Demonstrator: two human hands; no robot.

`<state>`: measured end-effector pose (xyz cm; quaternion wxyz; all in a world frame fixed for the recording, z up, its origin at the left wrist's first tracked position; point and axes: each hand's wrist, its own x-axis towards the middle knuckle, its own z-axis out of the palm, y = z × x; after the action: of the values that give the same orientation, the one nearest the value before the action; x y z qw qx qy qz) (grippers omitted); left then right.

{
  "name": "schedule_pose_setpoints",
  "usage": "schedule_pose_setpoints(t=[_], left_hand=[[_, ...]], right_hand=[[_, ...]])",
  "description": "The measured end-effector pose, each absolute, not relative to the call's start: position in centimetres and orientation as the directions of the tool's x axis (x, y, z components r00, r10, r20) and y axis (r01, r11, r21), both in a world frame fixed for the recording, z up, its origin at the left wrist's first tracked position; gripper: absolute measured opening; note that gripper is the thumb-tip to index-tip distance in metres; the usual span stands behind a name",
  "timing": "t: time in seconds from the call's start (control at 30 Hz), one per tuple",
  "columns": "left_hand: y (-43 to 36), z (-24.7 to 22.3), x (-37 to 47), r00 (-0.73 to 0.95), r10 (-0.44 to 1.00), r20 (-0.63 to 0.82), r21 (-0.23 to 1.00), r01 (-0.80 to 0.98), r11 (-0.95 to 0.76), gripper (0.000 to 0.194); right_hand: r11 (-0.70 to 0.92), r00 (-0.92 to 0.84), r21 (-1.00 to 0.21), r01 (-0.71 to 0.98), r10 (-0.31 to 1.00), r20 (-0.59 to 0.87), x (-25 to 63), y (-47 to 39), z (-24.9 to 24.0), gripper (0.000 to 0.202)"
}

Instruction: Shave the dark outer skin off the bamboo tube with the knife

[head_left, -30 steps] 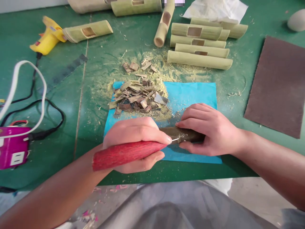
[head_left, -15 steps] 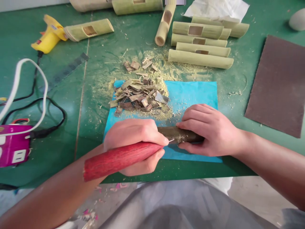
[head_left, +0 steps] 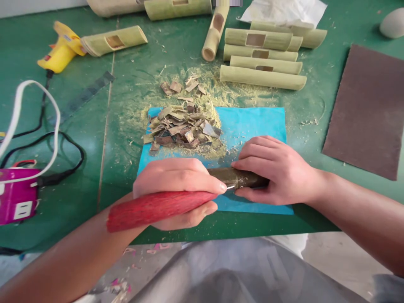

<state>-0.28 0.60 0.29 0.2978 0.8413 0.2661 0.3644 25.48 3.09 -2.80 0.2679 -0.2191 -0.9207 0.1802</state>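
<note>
My left hand (head_left: pixel 178 176) is closed around the thick red handle of a carving knife (head_left: pixel 158 209). The knife's short, thin blade pokes out past my fingertips and meets a dark brown bamboo tube (head_left: pixel 217 175) near its ring-like joint. Fingers of my right hand (head_left: pixel 277 170) wrap the tube's right part, thumb on the near side. Pale shavings cling to the tube beside the blade. Under both hands lies a blue sheet (head_left: pixel 255 124); my left hand hides the tube's left end.
A heap of bamboo chips (head_left: pixel 186 130) and sawdust lies behind my hands. Several pale bamboo tubes (head_left: pixel 261 75) with cut openings lie farther back. At left are a yellow hot glue gun (head_left: pixel 59 54), a purple power strip (head_left: pixel 20 195) and cables; at right, a brown sandpaper sheet (head_left: pixel 366 113).
The knife tip has slid slightly right along the bamboo tube, and the handle's back end sits a little higher in view. My right hand keeps its grip. The whole view has shifted slightly.
</note>
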Motion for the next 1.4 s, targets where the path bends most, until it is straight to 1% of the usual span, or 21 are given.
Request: schedule_pose_setpoints(t=[0.13, 0.3, 0.47, 0.6, 0.73, 0.9, 1.03, 1.2, 1.4], left_hand=[[0.4, 0.0, -0.3, 0.598, 0.687, 0.413, 0.701, 0.272, -0.659, 0.012], [0.6, -0.2, -0.5, 0.614, 0.677, 0.404, 0.705, 0.262, -0.659, 0.011], [0.5, 0.4, -0.2, 0.647, 0.680, 0.345, 0.692, 0.314, -0.650, 0.010], [0.1, 0.6, 0.6, 0.598, 0.711, 0.370, 0.669, 0.360, -0.651, 0.012], [0.0, 0.5, 0.6, 0.581, 0.709, 0.400, 0.657, 0.358, -0.663, 0.012], [0.2, 0.4, -0.2, 0.565, 0.729, 0.385, 0.681, 0.360, -0.638, 0.013], [0.3, 0.3, -0.3, 0.526, 0.719, 0.455, 0.710, 0.273, -0.649, 0.010], [0.4, 0.3, -0.2, 0.575, 0.710, 0.406, 0.715, 0.283, -0.639, 0.008], [0.4, 0.4, -0.1, 0.572, 0.733, 0.369, 0.723, 0.319, -0.613, 0.008]], right_hand=[[0.838, -0.753, -0.452, 0.306, 0.503, 0.425, 25.5, 3.2, -2.9, 0.026], [0.838, -0.748, -0.458, 0.297, 0.503, 0.433, 25.3, 3.2, -2.9, 0.026], [0.850, -0.745, -0.436, 0.295, 0.491, 0.451, 25.2, 3.1, -2.9, 0.025], [0.859, -0.741, -0.415, 0.300, 0.483, 0.466, 25.2, 3.0, -3.0, 0.025], [0.861, -0.741, -0.413, 0.297, 0.481, 0.468, 25.2, 3.0, -3.0, 0.027], [0.852, -0.741, -0.439, 0.285, 0.486, 0.463, 25.3, 3.1, -3.1, 0.027], [0.841, -0.736, -0.460, 0.283, 0.498, 0.458, 25.3, 3.1, -3.2, 0.026], [0.839, -0.737, -0.469, 0.277, 0.499, 0.456, 25.3, 3.2, -3.2, 0.024], [0.830, -0.737, -0.479, 0.285, 0.509, 0.444, 25.4, 3.3, -3.2, 0.023]])
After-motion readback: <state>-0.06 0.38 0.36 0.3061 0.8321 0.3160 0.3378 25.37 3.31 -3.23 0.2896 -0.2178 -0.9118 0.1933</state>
